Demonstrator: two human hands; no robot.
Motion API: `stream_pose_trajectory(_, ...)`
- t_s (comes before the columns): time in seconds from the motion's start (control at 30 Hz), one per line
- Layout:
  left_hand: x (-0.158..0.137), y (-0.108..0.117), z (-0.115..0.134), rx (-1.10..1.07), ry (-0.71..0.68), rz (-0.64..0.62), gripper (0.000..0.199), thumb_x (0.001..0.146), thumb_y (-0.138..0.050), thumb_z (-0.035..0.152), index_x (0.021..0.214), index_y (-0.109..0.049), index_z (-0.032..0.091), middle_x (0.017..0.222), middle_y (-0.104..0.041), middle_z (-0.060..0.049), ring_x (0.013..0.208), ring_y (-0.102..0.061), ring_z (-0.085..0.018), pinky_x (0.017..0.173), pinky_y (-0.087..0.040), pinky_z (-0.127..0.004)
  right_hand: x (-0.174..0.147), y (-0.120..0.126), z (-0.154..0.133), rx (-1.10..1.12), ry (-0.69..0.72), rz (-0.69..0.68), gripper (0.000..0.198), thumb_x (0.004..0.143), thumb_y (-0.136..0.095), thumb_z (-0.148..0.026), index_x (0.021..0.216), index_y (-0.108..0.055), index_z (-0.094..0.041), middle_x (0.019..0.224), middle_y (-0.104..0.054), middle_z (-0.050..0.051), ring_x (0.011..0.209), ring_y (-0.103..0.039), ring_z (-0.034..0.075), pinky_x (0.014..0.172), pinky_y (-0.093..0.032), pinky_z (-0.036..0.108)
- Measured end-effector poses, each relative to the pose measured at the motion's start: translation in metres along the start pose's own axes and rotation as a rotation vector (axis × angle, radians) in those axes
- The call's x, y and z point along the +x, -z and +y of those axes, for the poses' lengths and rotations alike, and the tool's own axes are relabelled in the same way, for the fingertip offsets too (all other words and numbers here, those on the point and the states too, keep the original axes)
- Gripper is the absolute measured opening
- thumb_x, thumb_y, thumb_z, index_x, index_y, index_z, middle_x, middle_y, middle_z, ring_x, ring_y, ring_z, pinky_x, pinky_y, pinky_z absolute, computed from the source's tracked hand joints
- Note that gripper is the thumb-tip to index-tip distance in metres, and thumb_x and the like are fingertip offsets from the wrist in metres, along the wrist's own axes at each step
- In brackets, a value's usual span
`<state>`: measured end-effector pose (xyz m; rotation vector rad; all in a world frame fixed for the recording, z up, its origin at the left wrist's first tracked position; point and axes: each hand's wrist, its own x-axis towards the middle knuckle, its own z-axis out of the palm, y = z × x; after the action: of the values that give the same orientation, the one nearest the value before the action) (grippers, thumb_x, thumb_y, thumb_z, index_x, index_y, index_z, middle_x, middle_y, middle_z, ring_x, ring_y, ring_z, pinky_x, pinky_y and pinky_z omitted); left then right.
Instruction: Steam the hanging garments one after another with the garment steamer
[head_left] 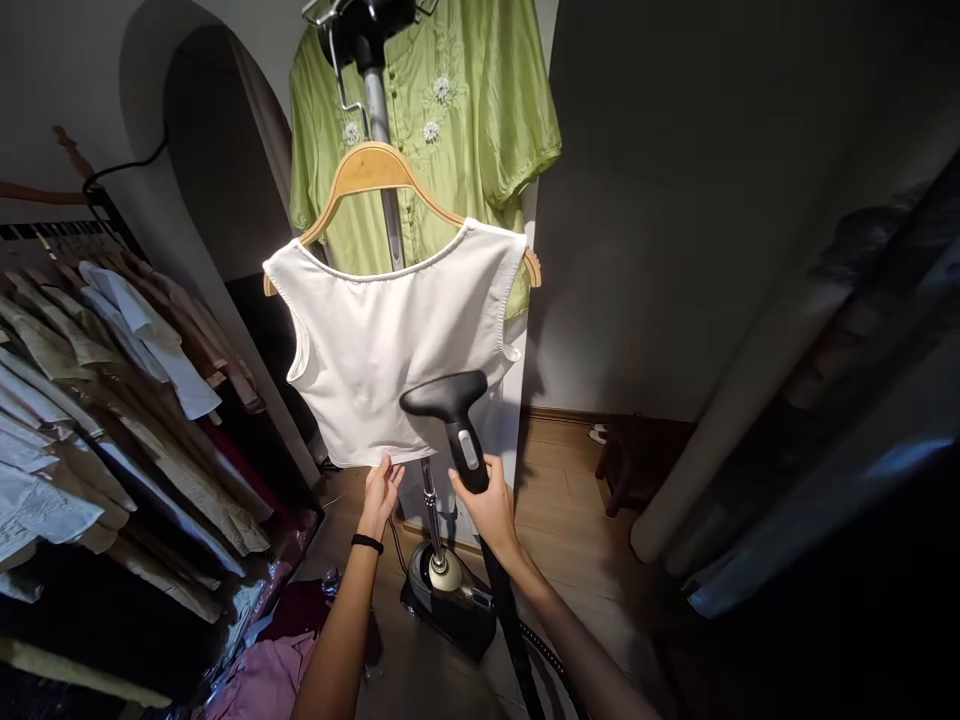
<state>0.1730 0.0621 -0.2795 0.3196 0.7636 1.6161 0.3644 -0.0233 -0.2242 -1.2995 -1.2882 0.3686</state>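
A white sleeveless top [367, 350] hangs in front of me on a wooden hanger [375, 165]. My left hand [382, 490] pinches its bottom hem near the middle. In my right hand [491, 505] is the handle of a black garment steamer head [446, 398], fingers wrapped round it. The head lies over the lower right part of the top; whether it touches the cloth I cannot tell. From the handle a dark hose [510, 630] runs down toward the steamer base [450, 600] on the floor.
Behind the top hangs a green embroidered blouse [480, 120] by the steamer pole [379, 110]. A rack of clothes [135, 370] fills the left side. Pink cloth [266, 680] lies low on the left. At right are a dark wooden stool [637, 460] and a pale curtain [750, 430].
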Motion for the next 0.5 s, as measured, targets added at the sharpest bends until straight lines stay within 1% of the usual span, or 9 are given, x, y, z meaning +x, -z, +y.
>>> stream_pose_trajectory(0.1, 0.001, 0.002, 0.001, -0.005, -0.042, 0.015, 0.009, 0.088, -0.058, 0.011, 0.080, -0.060, 0.016, 0.085, -0.067, -0.005, 0.078, -0.067, -0.012, 0.084, -0.055, -0.031, 0.026, 0.017, -0.025, 0.002, 0.049, 0.046, 0.046, 0.074, -0.061, -0.055, 0.101, -0.046, -0.021, 0.083, -0.064, 0.005, 0.075, -0.061, 0.022, 0.067, -0.047, 0.032)
stream_pose_trajectory(0.2, 0.001, 0.007, 0.008, -0.001, -0.076, 0.026, 0.008, 0.092, -0.053, 0.016, 0.086, -0.059, 0.017, 0.090, -0.068, -0.007, 0.082, -0.068, -0.013, 0.084, -0.055, -0.031, 0.044, 0.021, -0.033, 0.038, 0.076, 0.046, 0.045, 0.075, -0.062, -0.053, 0.101, -0.045, -0.021, 0.085, -0.064, 0.006, 0.077, -0.061, 0.022, 0.068, -0.046, 0.032)
stream_pose_trajectory(0.3, 0.001, 0.009, 0.016, 0.007, -0.096, 0.049, 0.008, 0.093, -0.052, 0.020, 0.090, -0.059, 0.018, 0.091, -0.068, -0.008, 0.082, -0.068, -0.014, 0.079, -0.055, -0.030, 0.043, 0.009, -0.021, 0.077, 0.053, 0.000, 0.044, 0.075, -0.061, -0.053, 0.100, -0.044, -0.021, 0.084, -0.063, 0.005, 0.075, -0.060, 0.022, 0.065, -0.045, 0.032)
stream_pose_trajectory(0.5, 0.002, 0.012, 0.031, 0.007, -0.162, 0.117, 0.008, 0.092, -0.051, 0.017, 0.088, -0.057, 0.019, 0.086, -0.068, -0.005, 0.073, -0.067, -0.010, 0.070, -0.054, -0.023, 0.004, -0.029, 0.027, 0.092, -0.046, -0.138, 0.042, 0.074, -0.058, -0.055, 0.097, -0.044, -0.022, 0.081, -0.064, 0.004, 0.072, -0.062, 0.022, 0.062, -0.045, 0.032)
